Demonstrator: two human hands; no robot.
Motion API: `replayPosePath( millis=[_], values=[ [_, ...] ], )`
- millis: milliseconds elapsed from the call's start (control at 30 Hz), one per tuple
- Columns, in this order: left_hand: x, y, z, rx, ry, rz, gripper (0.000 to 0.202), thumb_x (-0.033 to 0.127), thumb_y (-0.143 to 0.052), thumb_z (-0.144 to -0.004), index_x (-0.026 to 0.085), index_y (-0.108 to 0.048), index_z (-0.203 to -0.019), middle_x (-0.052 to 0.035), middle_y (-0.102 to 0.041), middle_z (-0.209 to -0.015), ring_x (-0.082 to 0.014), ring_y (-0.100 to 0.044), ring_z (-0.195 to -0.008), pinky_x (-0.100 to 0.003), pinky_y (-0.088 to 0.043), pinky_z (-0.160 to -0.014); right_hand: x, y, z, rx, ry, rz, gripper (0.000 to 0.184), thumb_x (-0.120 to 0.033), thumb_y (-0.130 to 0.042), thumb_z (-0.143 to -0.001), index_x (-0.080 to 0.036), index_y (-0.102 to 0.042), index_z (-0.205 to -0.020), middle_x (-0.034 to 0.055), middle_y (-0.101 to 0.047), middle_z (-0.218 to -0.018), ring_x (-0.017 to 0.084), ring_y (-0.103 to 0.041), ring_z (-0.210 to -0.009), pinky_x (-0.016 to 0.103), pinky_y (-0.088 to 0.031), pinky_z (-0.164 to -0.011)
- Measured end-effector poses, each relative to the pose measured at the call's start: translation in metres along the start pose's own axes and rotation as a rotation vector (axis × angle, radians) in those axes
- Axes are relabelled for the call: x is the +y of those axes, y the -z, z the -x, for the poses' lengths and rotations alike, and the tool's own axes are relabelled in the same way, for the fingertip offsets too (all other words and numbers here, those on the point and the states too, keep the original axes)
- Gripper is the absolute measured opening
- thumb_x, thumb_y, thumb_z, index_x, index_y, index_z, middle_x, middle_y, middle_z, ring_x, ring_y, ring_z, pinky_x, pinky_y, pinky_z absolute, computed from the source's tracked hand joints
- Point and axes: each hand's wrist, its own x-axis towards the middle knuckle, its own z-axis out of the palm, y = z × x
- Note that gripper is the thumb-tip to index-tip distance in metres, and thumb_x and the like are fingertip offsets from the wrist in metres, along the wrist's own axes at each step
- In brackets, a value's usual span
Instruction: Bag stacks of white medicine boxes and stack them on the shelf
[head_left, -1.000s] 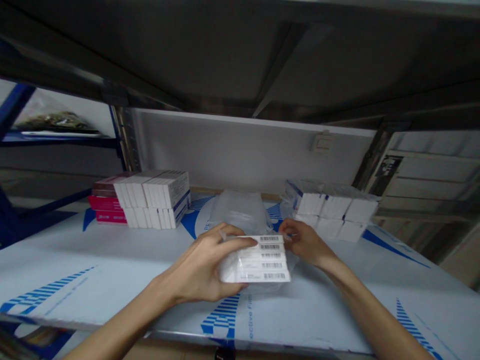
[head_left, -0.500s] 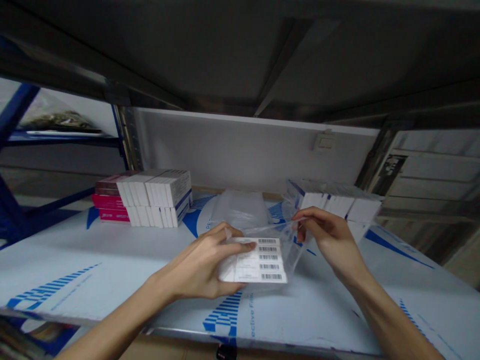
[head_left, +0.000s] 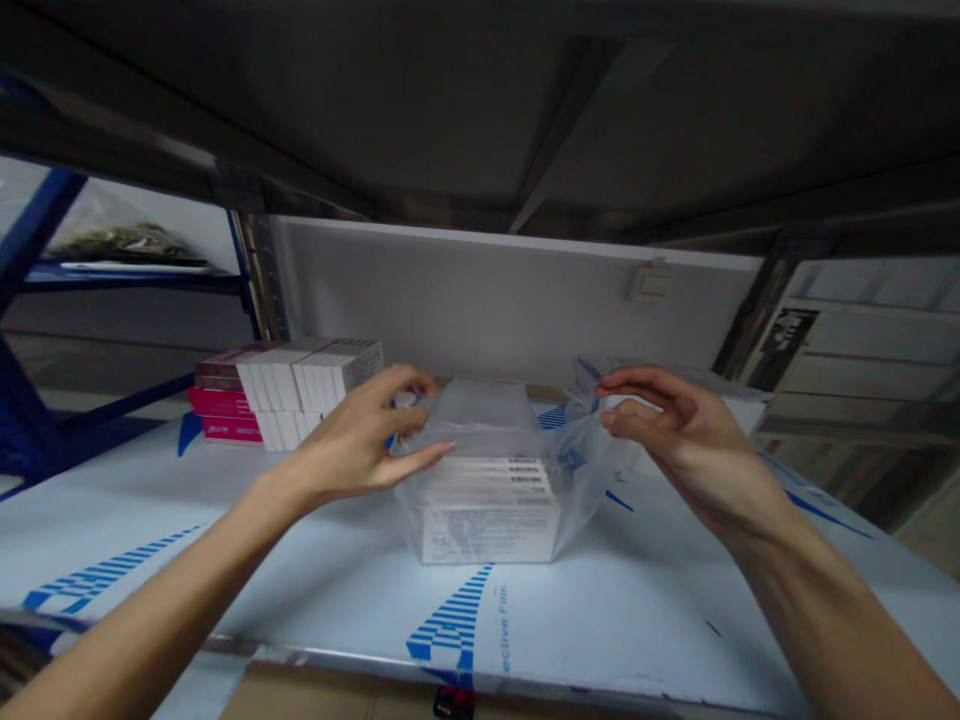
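A stack of white boxes with barcodes (head_left: 491,530) sits inside a clear plastic bag (head_left: 581,500) on the film-covered shelf. One printed box face points toward me, and the barcodes are on top. My right hand (head_left: 667,430) pinches the bag's edge and holds it up to the right. At the bag's upper left is my left hand (head_left: 375,430), its thumb stretched over the boxes and its other fingers curled apart from it. Behind the boxes lies a pile of flat clear bags (head_left: 484,402).
White boxes (head_left: 304,385) stand stacked at the back left, beside pink boxes (head_left: 225,412). At the back right, more white boxes (head_left: 742,408) are partly behind my right hand. A dark upper shelf (head_left: 420,110) hangs overhead. The shelf's metal front edge (head_left: 337,657) runs near me.
The boxes have gone from my left hand down onto the shelf, inside the bag. My left hand has let go and moved up and left. The right hand still pinches the bag.
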Motion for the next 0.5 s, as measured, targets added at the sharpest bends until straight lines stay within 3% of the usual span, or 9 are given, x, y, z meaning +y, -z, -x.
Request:
replayPosePath(
  millis=[133, 267, 367, 500],
  values=[
    [-0.005, 0.027, -0.017, 0.002, 0.161, 0.287, 0.042, 0.031, -0.067, -0.090, 0.016, -0.054, -0.053, -0.0080, -0.067, -0.097, -0.0170, -0.064, -0.089, -0.029, -0.050, -0.081, -0.009, -0.011, -0.009, -0.046, -0.125, -0.167, 0.034, -0.022, -0.089, -0.057, -0.022, -0.075, -0.088, 0.0016, -0.072, -0.089, 0.011, -0.061, -0.072, 0.023, -0.049, -0.064],
    [-0.007, 0.038, -0.027, -0.181, 0.370, 0.687, 0.051, 0.039, -0.068, -0.090, 0.016, -0.053, -0.047, -0.0072, -0.072, -0.087, -0.0163, -0.066, -0.079, -0.028, -0.050, -0.072, -0.018, -0.018, -0.013, -0.086, -0.213, -0.330, 0.028, -0.020, -0.087, -0.057, -0.023, -0.076, -0.082, 0.0013, -0.073, -0.090, 0.011, -0.061, -0.071, 0.024, -0.050, -0.067],
    [-0.006, 0.029, -0.025, -0.187, 0.523, 1.039, 0.047, 0.048, -0.073, -0.086, 0.016, -0.064, -0.052, -0.0104, -0.076, -0.087, -0.0230, -0.070, -0.092, -0.033, -0.054, -0.080, -0.017, -0.023, -0.016, -0.074, -0.200, -0.345, 0.023, -0.019, -0.086, -0.059, -0.023, -0.075, -0.078, 0.0018, -0.072, -0.088, 0.013, -0.063, -0.076, 0.025, -0.051, -0.071],
    [-0.004, 0.005, -0.017, 0.003, 0.659, 1.516, 0.028, 0.041, -0.080, -0.081, 0.016, -0.076, -0.070, -0.0083, -0.078, -0.090, -0.0223, -0.072, -0.097, -0.036, -0.055, -0.093, -0.014, -0.026, -0.019, -0.080, -0.156, -0.310, 0.023, -0.018, -0.085, -0.060, -0.022, -0.076, -0.081, 0.0015, -0.073, -0.089, 0.013, -0.065, -0.079, 0.026, -0.051, -0.075]
  ],
)
